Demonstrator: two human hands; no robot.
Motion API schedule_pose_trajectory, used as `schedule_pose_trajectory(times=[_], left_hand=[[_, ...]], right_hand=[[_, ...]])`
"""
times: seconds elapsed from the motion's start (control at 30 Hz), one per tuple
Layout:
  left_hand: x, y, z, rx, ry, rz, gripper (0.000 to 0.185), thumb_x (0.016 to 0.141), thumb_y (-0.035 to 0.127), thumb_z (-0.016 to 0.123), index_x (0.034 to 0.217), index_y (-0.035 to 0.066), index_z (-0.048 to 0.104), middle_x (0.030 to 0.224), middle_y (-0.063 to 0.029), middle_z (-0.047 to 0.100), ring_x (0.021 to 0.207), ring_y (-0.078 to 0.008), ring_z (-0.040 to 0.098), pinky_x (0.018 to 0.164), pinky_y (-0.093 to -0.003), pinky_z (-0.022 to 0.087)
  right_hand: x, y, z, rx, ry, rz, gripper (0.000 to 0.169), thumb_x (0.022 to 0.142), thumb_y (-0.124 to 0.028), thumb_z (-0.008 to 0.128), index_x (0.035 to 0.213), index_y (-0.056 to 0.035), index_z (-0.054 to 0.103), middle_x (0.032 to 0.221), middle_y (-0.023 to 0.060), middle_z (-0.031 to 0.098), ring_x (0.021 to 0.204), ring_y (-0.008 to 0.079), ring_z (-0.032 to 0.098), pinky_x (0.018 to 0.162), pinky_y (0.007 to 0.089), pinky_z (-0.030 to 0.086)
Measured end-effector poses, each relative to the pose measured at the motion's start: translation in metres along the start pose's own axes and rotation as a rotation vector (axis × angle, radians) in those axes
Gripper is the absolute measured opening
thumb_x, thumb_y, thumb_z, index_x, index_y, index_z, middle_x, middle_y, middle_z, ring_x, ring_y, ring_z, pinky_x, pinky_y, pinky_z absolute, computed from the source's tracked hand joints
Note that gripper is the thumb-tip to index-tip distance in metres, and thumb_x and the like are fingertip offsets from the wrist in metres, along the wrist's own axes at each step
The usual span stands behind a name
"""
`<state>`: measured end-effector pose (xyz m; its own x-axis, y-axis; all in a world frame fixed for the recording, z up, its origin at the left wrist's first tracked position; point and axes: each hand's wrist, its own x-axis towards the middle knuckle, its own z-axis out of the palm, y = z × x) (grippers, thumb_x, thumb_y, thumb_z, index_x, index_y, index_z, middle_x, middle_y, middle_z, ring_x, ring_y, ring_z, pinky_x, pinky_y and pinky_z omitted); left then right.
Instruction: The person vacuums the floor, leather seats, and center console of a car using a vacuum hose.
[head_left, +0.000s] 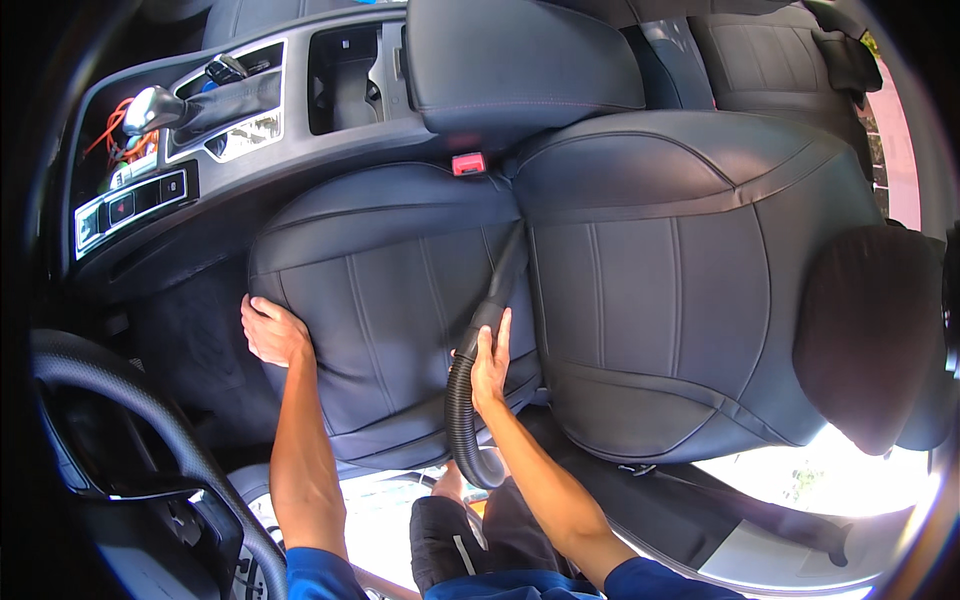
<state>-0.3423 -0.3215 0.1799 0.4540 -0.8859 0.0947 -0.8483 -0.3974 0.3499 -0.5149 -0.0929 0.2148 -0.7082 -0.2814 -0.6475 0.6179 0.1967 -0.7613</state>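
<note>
My right hand (491, 371) holds a black vacuum hose (461, 420) where its ribbed part meets the smooth handle. From there a black crevice nozzle (508, 262) reaches into the seam between the seat cushion (390, 300) and the backrest (645, 292); its tip is hidden in the gap. My left hand (276, 330) is curled over the front edge of the cushion, with some fingertips out of sight. Both seat parts are black leather-like material with stitched panels. A red seat-belt buckle (469, 164) stands at the cushion's inner side.
Beyond the seat runs the centre console with a gear lever (154, 111), cup holders (345, 82) and a padded armrest (525, 67). Orange cable (112, 127) lies in its front tray. The steering wheel (150, 405) is at my left, the headrest (870, 337) at right.
</note>
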Motion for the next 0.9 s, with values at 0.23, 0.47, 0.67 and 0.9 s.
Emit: schedule_pose_trajectory(times=[0.23, 0.47, 0.67, 0.9], left_hand=[[0.004, -0.005, -0.001, 0.025, -0.003, -0.007, 0.046, 0.099, 0.037, 0.032, 0.123, 0.011, 0.060, 0.118, -0.0119, 0.065, 0.109, -0.0312, 0.059, 0.095, -0.0430, 0.042], [0.005, -0.004, 0.000, 0.053, -0.046, -0.035, 0.045, 0.100, 0.037, 0.031, 0.125, 0.012, 0.059, 0.120, -0.0110, 0.064, 0.111, -0.0308, 0.058, 0.095, -0.0421, 0.042], [0.005, -0.006, 0.000, 0.043, 0.003, 0.004, 0.044, 0.099, 0.034, 0.032, 0.123, 0.009, 0.060, 0.117, -0.0128, 0.064, 0.108, -0.0323, 0.058, 0.093, -0.0431, 0.042], [0.004, -0.004, 0.002, 0.052, -0.025, -0.003, 0.044, 0.099, 0.033, 0.032, 0.123, 0.009, 0.060, 0.117, -0.0127, 0.064, 0.108, -0.0323, 0.058, 0.093, -0.0432, 0.042]], right_hand=[[-0.059, -0.134, -0.021, 0.140, -0.204, 0.245, 0.061, 0.101, -0.036, 0.047, 0.154, -0.0308, 0.018, 0.104, 0.0142, 0.058, 0.063, 0.0222, 0.063, 0.048, 0.0341, 0.054], [-0.068, -0.195, 0.031, -0.351, -0.388, 0.283, 0.060, 0.102, -0.031, 0.048, 0.154, -0.0225, 0.021, 0.103, 0.0149, 0.060, 0.065, 0.0214, 0.064, 0.050, 0.0315, 0.054], [-0.071, -0.202, 0.025, -0.312, -0.350, 0.230, 0.057, 0.101, -0.031, 0.051, 0.153, -0.0242, 0.027, 0.087, 0.0071, 0.060, 0.062, 0.0174, 0.063, 0.050, 0.0296, 0.053], [-0.047, -0.206, 0.042, -0.294, -0.376, 0.265, 0.056, 0.103, -0.030, 0.045, 0.153, -0.0201, 0.024, 0.100, 0.0153, 0.061, 0.062, 0.0202, 0.064, 0.048, 0.0308, 0.054]])
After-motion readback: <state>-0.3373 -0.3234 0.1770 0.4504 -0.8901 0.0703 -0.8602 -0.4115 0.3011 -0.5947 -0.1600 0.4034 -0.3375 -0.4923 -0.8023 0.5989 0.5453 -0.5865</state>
